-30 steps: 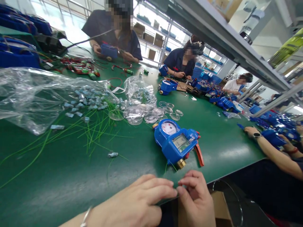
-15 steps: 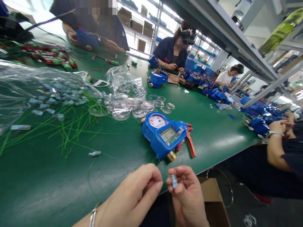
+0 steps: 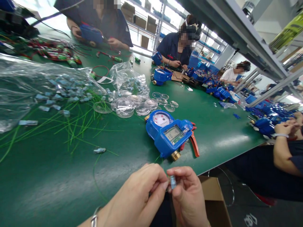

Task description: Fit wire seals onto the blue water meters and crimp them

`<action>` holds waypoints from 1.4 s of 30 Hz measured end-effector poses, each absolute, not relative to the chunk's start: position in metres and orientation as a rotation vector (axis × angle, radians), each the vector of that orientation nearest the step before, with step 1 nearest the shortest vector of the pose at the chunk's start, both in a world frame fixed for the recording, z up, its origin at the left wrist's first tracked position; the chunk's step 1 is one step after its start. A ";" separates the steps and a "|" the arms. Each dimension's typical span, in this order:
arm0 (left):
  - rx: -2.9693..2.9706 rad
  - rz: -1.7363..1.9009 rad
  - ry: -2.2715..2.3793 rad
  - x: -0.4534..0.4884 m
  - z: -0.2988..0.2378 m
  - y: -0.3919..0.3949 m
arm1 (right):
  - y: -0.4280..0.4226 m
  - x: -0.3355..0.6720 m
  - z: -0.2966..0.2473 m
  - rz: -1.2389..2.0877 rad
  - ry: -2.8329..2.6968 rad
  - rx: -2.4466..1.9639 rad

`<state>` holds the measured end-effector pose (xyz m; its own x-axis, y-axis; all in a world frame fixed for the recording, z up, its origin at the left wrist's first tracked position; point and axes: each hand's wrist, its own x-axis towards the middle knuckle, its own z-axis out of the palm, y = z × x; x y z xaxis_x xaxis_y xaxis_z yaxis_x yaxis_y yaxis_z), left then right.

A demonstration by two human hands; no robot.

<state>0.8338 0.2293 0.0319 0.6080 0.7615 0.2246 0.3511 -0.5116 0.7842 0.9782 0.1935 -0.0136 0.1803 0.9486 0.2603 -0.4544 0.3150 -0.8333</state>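
My right hand [image 3: 189, 192] pinches a small clear-and-blue seal [image 3: 173, 182] between thumb and fingers. Against it, my left hand [image 3: 144, 189] is closed in a pinch on a thin green wire, mostly hidden by the fingertips. Faint green strands run from the hands up to the blue water meter [image 3: 165, 134], which lies just beyond them with its round dial and display facing up. Pliers with orange-red handles [image 3: 194, 145] lie partly behind the meter. A loose seal [image 3: 99, 150] with a green wire rests on the table to the left.
A plastic bag [image 3: 26, 78] spills several blue seals and green wires. Clear round discs [image 3: 124, 107] are heaped beyond the meter. Co-workers sit across and to the right among more blue meters. A cardboard box [image 3: 213, 195] stands below the green table's [image 3: 59, 183] edge.
My left hand has moved right, closing the gap to the seal, so its fingertips now meet my right hand. The camera view has shifted slightly; the meter appears unmoved on the table.
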 end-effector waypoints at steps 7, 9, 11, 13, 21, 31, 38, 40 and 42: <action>2.209 0.716 0.848 0.833 0.031 0.229 | 0.192 0.978 -0.017 1.130 -0.922 -0.704; 2.261 0.713 0.821 0.833 0.031 0.228 | 0.190 0.978 -0.016 1.067 -0.968 -0.730; 2.300 0.707 0.806 0.833 0.030 0.226 | 0.189 0.979 -0.015 1.005 -1.001 -0.756; 2.328 0.689 0.801 0.833 0.030 0.226 | 0.189 0.980 -0.014 0.982 -1.019 -0.776; 2.382 0.649 0.806 0.833 0.034 0.227 | 0.189 0.979 -0.014 0.959 -1.042 -0.793; 2.520 0.603 0.796 0.833 0.031 0.226 | 0.186 0.981 -0.015 0.902 -1.103 -0.885; 2.161 0.696 0.759 0.833 0.029 0.225 | 0.186 0.984 -0.021 0.866 -1.154 -0.957; 1.985 0.715 0.751 0.833 0.027 0.226 | 0.186 0.984 -0.023 0.836 -1.184 -0.974; 1.836 0.675 0.730 0.832 0.026 0.227 | 0.187 0.984 -0.023 0.779 -1.246 -0.988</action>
